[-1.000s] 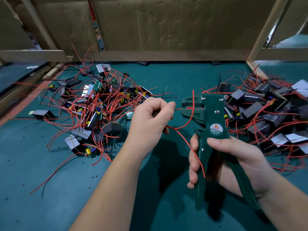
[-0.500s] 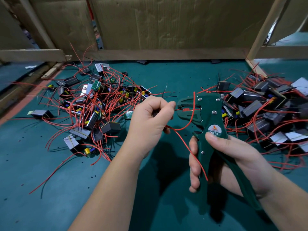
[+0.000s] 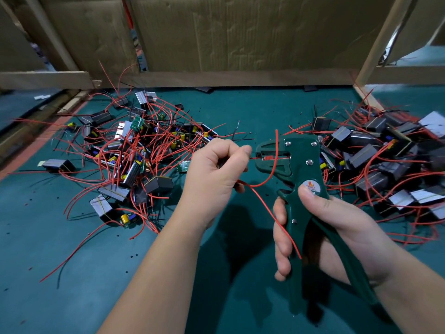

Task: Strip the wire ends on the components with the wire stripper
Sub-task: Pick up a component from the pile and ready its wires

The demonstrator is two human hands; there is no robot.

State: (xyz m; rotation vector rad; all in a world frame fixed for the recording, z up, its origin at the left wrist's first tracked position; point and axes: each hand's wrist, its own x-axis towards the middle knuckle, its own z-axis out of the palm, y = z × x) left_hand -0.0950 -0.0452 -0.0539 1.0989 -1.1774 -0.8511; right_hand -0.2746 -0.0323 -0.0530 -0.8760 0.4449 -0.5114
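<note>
**Red wire end fed into the wire stripper, above the counter (image 3: pixel 48 297)**

The left hand (image 3: pixel 216 174) is fisted, thumb and forefinger pinching the red wire (image 3: pixel 267 157), whose end sits in the head of the wire stripper (image 3: pixel 301 169). The right hand (image 3: pixel 337 227) is wrapped round the handles. To strip it cleanly, it seems best to keep the wire straight and level, squeeze fully and pull along its line. The fist hides any component, and whether the insulation is already cut is too small to tell. Component piles (image 3: pixel 134 160) lie on either side.

Two hands (image 3: pixel 214 172) (image 3: pixel 337 225), one wire stripper (image 3: pixel 304 162), two component piles (image 3: pixel 134 153) (image 3: pixel 385 162).
</note>
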